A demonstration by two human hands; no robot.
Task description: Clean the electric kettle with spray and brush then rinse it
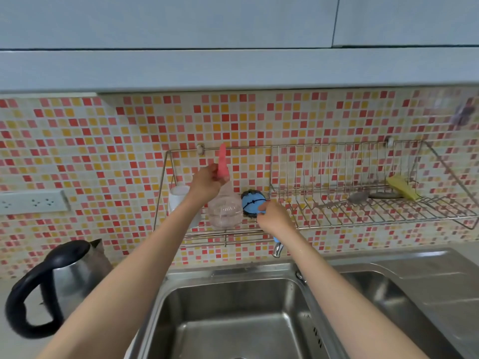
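Left grip [206, 181] clasps the spray bottle [225, 209] by its pink head; right grip [273, 216] holds the blue brush [252, 203] at the wall rack [337, 203]. This looks like fetching the tools. Next, bring both to the kettle [70, 275].

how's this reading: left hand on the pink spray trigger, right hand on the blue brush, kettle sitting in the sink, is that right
Not quite. The head view shows the kettle standing on the counter left of the sink, not in it. The rest holds: the left hand grips the pink spray trigger and the right hand holds the blue brush.
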